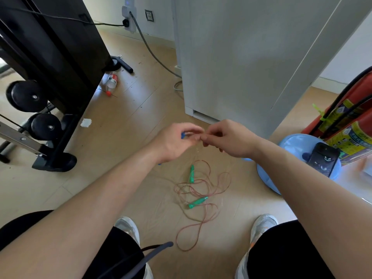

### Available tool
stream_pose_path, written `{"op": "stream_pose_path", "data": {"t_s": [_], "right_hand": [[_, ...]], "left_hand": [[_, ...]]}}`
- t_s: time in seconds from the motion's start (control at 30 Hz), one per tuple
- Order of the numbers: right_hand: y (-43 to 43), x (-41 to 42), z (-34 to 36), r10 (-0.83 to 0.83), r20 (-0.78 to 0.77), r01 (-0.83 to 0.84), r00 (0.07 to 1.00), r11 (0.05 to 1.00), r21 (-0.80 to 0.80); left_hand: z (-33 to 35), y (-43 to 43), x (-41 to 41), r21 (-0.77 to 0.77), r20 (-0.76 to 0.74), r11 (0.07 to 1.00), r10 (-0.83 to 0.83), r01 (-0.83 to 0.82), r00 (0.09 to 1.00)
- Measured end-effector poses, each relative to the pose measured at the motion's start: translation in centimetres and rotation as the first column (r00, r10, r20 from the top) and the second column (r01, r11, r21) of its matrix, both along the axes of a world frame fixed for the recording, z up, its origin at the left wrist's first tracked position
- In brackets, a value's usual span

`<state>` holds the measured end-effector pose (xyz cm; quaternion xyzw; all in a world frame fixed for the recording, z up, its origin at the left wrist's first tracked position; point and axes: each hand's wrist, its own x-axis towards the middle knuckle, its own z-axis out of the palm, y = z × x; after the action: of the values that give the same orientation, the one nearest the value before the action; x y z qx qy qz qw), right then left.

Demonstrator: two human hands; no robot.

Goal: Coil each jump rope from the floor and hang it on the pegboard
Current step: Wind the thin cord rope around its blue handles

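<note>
Below hands: green-handled rope (197,202), tangled, long axis twd shoes (128,228).
L hand (177,140): grips blue handle (183,135).
R hand (227,137): pinches thin cord (193,135).
Nearer: neither, approx midway.

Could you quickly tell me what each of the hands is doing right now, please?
Left hand: closed around a blue handle.
Right hand: fingers curled beside the left; whether it pinches anything cannot be told.
</note>
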<state>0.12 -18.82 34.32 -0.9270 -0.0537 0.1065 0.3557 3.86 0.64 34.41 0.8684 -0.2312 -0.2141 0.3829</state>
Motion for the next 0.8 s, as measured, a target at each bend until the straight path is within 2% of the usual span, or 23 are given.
{"op": "stream_pose_path", "data": {"t_s": [0.03,0.1,0.23,0.37,0.5,0.6,0.67,0.7,0.8], "right_hand": [[0.1,0.1,0.1,-0.003,0.013,0.003,1.000,1.000,-0.006],[-0.3,0.2,0.2,-0.027,0.004,0.027,1.000,1.000,-0.009],[-2.0,0.2,-0.5,-0.087,-0.042,0.084,0.995,0.995,-0.061],[-3.4,-0.1,-1.6,-0.096,-0.094,0.077,0.991,0.979,-0.188],[-3.9,-0.5,-1.8,-0.139,-0.203,0.104,0.969,0.979,-0.173],[-3.1,-0.5,-1.4,-0.179,-0.171,0.148,0.969,0.972,-0.182],[-2.3,-0.4,-1.2,-0.253,-0.219,0.243,0.942,0.967,-0.074],[-1.8,-0.4,-1.1,-0.283,-0.266,0.293,0.922,0.956,-0.001],[-0.3,-0.7,-0.7,-0.262,-0.430,0.383,0.864,0.896,0.226]], "left_hand": [[0.1,-0.3,-0.2,-0.019,-0.023,1.000,-0.015,0.015,1.000],[0.3,-0.2,0.2,0.028,0.029,1.000,0.006,-0.007,1.000],[-0.4,1.5,2.1,0.180,0.187,0.967,0.149,-0.183,0.971],[-1.1,2.5,2.9,0.238,0.183,0.934,0.226,-0.266,0.957],[-0.7,2.4,2.7,0.176,0.179,0.931,0.289,-0.319,0.940],[-0.8,1.9,2.2,0.231,0.187,0.895,0.343,-0.381,0.920],[-1.2,1.5,2.0,0.277,0.118,0.883,0.359,-0.378,0.926],[-1.4,1.3,1.9,0.256,0.027,0.893,0.376,-0.370,0.926],[-1.7,0.2,0.8,0.075,-0.294,0.927,0.372,-0.367,0.880]]}}
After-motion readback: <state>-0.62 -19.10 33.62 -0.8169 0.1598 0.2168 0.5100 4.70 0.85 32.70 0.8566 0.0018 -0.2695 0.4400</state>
